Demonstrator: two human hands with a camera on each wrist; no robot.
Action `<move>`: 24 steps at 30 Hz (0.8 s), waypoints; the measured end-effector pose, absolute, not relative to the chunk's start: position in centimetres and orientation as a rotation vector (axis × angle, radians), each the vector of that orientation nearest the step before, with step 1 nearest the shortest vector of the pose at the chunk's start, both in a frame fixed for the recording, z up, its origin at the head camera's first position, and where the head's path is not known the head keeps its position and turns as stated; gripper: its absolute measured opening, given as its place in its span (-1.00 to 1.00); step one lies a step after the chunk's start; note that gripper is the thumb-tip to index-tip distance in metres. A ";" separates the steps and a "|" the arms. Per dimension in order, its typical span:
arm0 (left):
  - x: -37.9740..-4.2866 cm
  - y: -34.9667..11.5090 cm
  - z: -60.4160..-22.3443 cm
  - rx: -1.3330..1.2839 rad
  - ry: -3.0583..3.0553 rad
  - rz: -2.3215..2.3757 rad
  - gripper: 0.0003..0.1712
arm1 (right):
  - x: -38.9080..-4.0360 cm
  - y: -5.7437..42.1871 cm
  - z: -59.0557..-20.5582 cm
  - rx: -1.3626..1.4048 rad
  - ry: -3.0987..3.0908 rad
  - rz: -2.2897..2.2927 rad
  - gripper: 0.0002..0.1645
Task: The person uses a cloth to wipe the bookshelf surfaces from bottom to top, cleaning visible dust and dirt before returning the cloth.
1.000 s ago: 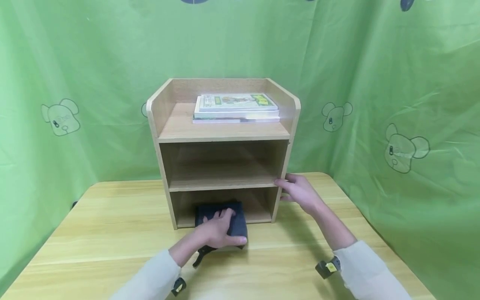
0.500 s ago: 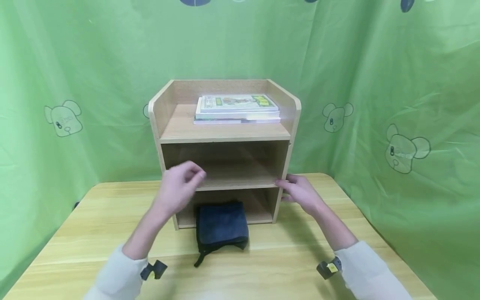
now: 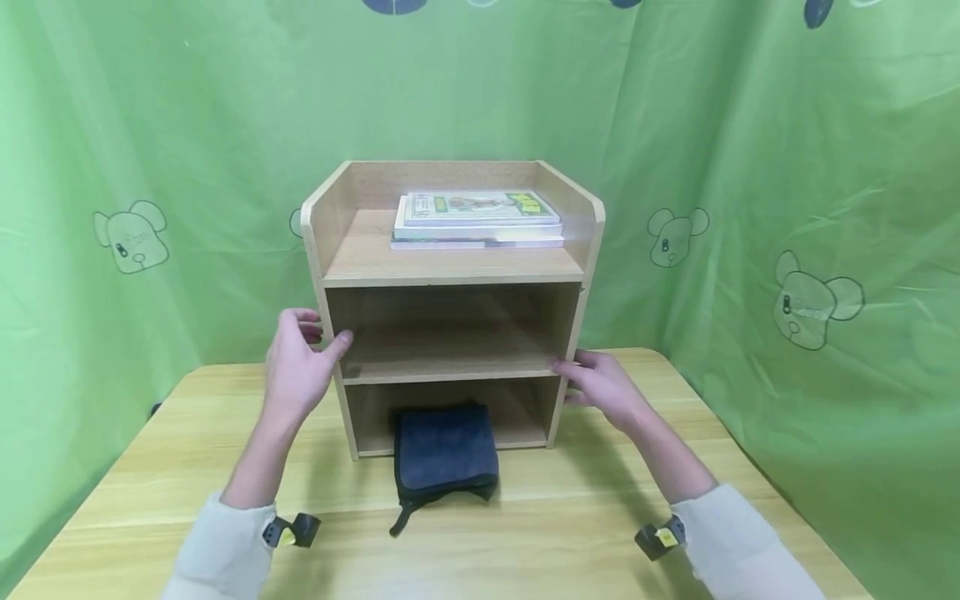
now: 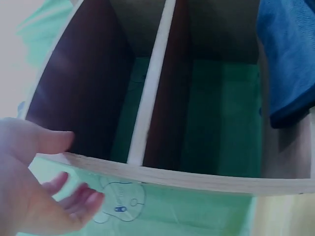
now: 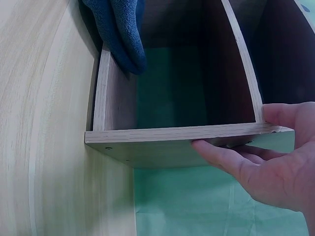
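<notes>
A light wooden shelf unit (image 3: pixel 450 278) stands on the table. My right hand (image 3: pixel 606 388) grips its right side panel, thumb at the middle board's front edge, fingers on the outer face. On the other side, my left hand (image 3: pixel 298 362) is around the left panel's front edge. In the left wrist view, that thumb (image 4: pixel 55 141) is on the inner side and the loosely bent fingers (image 4: pixel 88 204) are outside, a gap apart from the panel. A folded dark blue towel (image 3: pixel 447 448) with black trim and a loop lies in the bottom compartment, sticking out in front.
Several books (image 3: pixel 477 218) lie stacked on the unit's top board. The wooden table (image 3: pixel 525 533) extends in front and to both sides. Green curtains (image 3: pixel 480 83) with mouse drawings hang behind and on both sides.
My left hand has let go of the blue towel, lifted away and moved left and up to the left side panel. My right hand has stayed at the right panel.
</notes>
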State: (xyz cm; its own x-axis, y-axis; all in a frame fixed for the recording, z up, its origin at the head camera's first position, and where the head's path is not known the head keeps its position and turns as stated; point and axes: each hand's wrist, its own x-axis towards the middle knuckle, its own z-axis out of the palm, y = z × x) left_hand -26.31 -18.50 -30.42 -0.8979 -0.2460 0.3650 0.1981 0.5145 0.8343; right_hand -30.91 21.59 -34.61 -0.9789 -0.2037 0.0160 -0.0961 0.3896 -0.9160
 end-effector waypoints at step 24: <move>-27.7 -19.9 -33.3 -0.238 -2.669 -1.459 -0.42 | -30.6 21.7 -34.5 -0.244 2.560 -1.610 -0.14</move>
